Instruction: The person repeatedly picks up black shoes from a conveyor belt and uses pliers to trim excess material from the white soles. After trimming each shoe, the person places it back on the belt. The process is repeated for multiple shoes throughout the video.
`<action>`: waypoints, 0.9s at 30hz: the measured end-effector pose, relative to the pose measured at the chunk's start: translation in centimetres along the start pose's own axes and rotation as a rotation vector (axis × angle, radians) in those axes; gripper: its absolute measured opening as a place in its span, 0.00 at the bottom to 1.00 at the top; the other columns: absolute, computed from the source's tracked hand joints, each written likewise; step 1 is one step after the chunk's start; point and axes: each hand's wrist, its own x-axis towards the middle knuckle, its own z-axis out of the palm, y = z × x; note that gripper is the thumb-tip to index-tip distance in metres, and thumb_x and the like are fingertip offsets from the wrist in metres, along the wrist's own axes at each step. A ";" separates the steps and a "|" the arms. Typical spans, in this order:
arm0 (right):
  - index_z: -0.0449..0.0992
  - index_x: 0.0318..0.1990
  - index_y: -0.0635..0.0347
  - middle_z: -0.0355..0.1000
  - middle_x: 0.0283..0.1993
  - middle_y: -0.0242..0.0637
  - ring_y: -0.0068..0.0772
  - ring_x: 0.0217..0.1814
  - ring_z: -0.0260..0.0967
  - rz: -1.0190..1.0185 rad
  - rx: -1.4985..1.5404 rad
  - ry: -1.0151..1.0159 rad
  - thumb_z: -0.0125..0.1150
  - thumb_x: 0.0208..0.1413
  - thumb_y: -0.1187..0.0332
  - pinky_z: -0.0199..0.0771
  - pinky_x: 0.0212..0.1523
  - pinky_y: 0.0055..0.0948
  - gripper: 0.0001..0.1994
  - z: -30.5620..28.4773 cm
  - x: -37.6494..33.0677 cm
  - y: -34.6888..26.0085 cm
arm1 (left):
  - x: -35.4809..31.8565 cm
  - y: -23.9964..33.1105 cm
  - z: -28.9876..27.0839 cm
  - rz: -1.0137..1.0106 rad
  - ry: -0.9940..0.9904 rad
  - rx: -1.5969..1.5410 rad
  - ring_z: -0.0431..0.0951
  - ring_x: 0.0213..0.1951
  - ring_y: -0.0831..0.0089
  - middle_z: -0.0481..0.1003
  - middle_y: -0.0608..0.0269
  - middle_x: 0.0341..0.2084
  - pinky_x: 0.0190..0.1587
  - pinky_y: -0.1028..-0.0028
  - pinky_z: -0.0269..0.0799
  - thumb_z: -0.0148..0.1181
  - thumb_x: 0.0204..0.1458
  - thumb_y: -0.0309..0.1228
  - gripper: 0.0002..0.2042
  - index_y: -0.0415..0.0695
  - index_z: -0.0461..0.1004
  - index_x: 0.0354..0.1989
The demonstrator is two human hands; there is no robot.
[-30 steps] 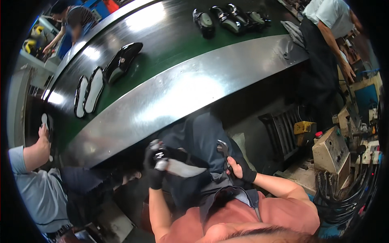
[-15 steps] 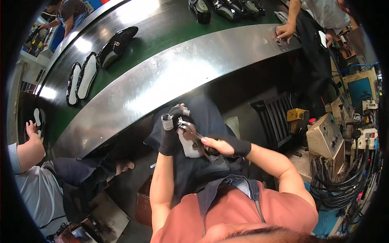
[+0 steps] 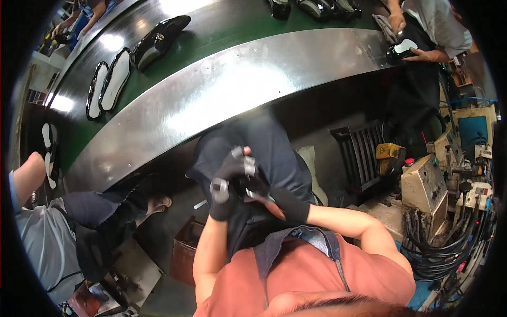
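Over my lap, my left hand [image 3: 230, 177], in a dark glove with light tape round the fingers, is closed round a dark, glossy shoe [image 3: 251, 186]. Most of the shoe is covered by my hands, and its pale sole does not show. My right hand [image 3: 279, 205], also in a dark wrist covering, is closed in close against the shoe's near side. A shiny grey strip [image 3: 254, 195] shows between the hands; whether it is a tool or part of the shoe I cannot tell. The right fingertips are hidden.
Ahead curves a metal-edged work table [image 3: 227, 68] with a green belt [image 3: 232, 34]. On it lie two white-soled black shoes [image 3: 114, 79] and a glossy black shoe [image 3: 158, 42]. Co-workers sit left and right. A control box [image 3: 424, 182] with cables [image 3: 433, 243] stands at right.
The pincers-like tool that my right hand held against the white sole no longer shows plainly. My right hand has come closer to the left. The co-worker at right now holds a shoe over the table's end.
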 end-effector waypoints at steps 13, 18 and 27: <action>0.68 0.32 0.60 0.70 0.38 0.41 0.40 0.39 0.71 -0.374 -0.235 -0.196 0.58 0.56 0.60 0.71 0.38 0.36 0.12 -6.0 -2.0 -3.4 | -8.8 -5.9 -1.6 -0.677 0.286 -0.385 0.70 0.56 0.66 0.69 0.58 0.55 0.60 0.63 0.66 0.50 0.50 0.67 0.43 0.45 0.59 0.65; 0.71 0.33 0.61 0.70 0.26 0.31 0.25 0.28 0.69 0.561 0.413 -0.147 0.45 0.65 0.51 0.71 0.30 0.28 0.21 -9.1 4.1 -10.3 | -3.7 -5.2 -3.7 -0.658 0.431 -0.188 0.74 0.51 0.60 0.72 0.50 0.51 0.54 0.65 0.69 0.41 0.64 0.52 0.28 0.39 0.64 0.60; 0.74 0.33 0.58 0.67 0.20 0.31 0.20 0.20 0.64 0.533 0.408 -0.260 0.42 0.67 0.48 0.68 0.25 0.25 0.23 -12.9 7.3 -3.2 | -5.4 -6.0 -1.4 -0.514 0.402 0.302 0.69 0.59 0.62 0.70 0.47 0.57 0.60 0.68 0.64 0.58 0.56 0.27 0.29 0.32 0.56 0.65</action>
